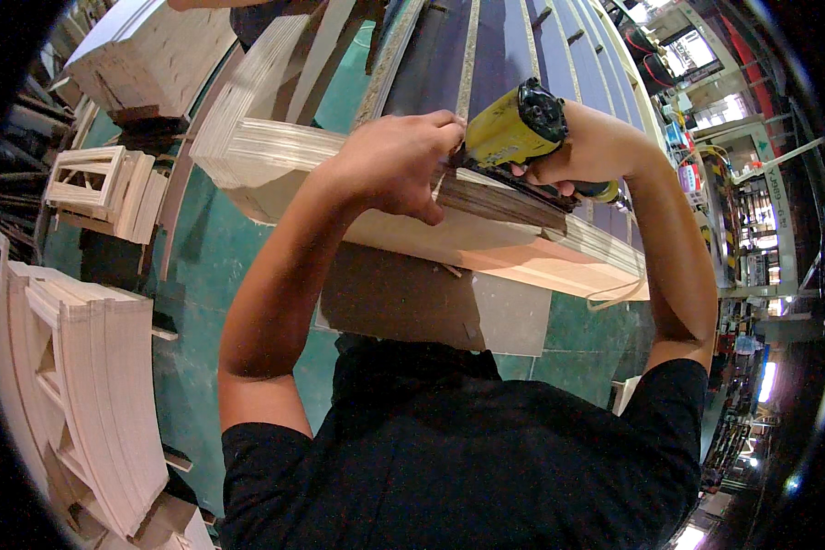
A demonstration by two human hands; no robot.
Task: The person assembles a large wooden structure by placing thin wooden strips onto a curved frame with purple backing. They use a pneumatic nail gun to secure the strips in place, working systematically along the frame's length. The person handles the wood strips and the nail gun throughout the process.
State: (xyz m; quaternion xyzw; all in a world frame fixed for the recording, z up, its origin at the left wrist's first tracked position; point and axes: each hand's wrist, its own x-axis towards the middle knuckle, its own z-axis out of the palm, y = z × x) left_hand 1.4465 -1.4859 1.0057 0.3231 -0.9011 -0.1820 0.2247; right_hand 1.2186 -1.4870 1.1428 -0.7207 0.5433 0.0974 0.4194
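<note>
A yellow-and-black nail gun is held in my right hand, its nose end pointing down and left at the wood. Beneath it lie dark brown wood strips along the edge of a pale layered wooden frame. My left hand is closed around the left end of these strips, thumb on the near side and fingers on the far side. The gun's nose lies close to the left fingertips; whether it touches the wood is hidden.
Stacked pale wooden frames stand at the left, with smaller ones behind. A big wooden block is at the far left. Dark panels with pale strips stretch away ahead. A brown board lies on the green floor. Another person's arm shows at the top.
</note>
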